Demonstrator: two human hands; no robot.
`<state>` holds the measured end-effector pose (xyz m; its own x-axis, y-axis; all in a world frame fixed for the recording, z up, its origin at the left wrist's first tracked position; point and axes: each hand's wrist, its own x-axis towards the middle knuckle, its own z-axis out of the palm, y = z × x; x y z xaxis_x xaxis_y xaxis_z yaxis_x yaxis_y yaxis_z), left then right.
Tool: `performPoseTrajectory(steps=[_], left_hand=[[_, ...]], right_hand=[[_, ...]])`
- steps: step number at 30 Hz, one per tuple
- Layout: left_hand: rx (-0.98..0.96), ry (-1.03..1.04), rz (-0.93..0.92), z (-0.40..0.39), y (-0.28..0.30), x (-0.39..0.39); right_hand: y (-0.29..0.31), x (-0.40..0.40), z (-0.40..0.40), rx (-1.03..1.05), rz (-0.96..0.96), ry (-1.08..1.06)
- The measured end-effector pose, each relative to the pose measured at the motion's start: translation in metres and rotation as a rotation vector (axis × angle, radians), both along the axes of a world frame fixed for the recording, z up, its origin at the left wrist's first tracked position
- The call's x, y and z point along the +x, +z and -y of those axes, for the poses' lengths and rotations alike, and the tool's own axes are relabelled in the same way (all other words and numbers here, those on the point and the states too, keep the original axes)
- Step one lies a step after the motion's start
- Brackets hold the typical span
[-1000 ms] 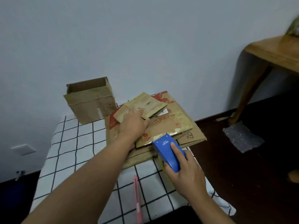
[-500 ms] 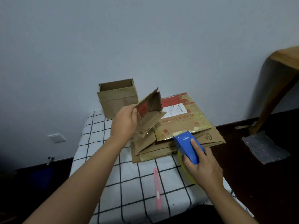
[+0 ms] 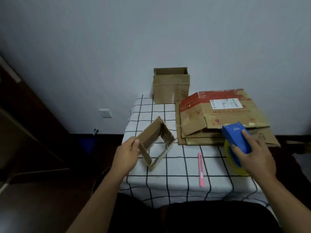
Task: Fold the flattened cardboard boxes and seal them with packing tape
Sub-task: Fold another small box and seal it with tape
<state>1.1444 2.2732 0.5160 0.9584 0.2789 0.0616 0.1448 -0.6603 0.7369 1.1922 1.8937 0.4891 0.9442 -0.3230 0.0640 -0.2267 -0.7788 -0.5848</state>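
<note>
Head view: the left hand (image 3: 128, 153) gripped 1 small cardboard box (image 3: 155, 142) by a side panel, holding it opened into a tube above the checked tablecloth (image 3: 176, 167), probably to square it before folding. The right hand (image 3: 254, 158) clasped the blue tape dispenser (image 3: 235, 139), kept ready beside the stack of flattened boxes (image 3: 218, 118). 1 pink knife (image 3: 201, 170) lay between the hands.

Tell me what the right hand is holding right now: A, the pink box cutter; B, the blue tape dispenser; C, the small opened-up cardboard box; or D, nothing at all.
B: the right hand is wrapped around the blue tape dispenser with its yellowish roll, while the pink box cutter lies untouched on the checked tablecloth and the left hand holds the small box.
</note>
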Motion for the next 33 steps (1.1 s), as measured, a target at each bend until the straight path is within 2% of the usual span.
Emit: performPoseTrajectory(steps=[3, 7, 11, 15, 18, 25, 27, 30, 33], left_hand=[[0.026, 0.004, -0.033, -0.019, 0.005, 0.001], [0.155, -0.009, -0.059, -0.038, 0.017, 0.008], [0.186, -0.006, -0.114, -0.043, 0.014, 0.012], [0.130, 0.067, -0.072, -0.040, 0.006, 0.018], [0.060, 0.109, -0.106, -0.037, -0.001, 0.023], [-0.407, 0.162, -0.046, -0.044, -0.001, 0.007], [-0.520, 0.110, -0.066, -0.049, -0.006, 0.001], [-0.488, -0.013, -0.105, -0.046, -0.007, -0.003], [-0.442, 0.012, -0.074, -0.045, -0.001, 0.003]], right_hand=[[0.014, -0.010, -0.029, 0.022, 0.066, 0.061], [0.026, -0.025, -0.082, 0.156, 0.142, 0.218], [0.019, -0.022, -0.137, 0.234, 0.104, 0.320], [0.003, -0.017, -0.176, 0.183, 0.006, 0.368], [-0.008, -0.017, -0.186, 0.157, -0.009, 0.338], [-0.019, -0.014, -0.184, 0.122, 0.004, 0.291], [-0.021, -0.015, -0.183, 0.132, 0.020, 0.281], [-0.023, -0.013, -0.180, 0.176, 0.027, 0.253], [-0.023, -0.009, -0.175, 0.215, 0.026, 0.252]])
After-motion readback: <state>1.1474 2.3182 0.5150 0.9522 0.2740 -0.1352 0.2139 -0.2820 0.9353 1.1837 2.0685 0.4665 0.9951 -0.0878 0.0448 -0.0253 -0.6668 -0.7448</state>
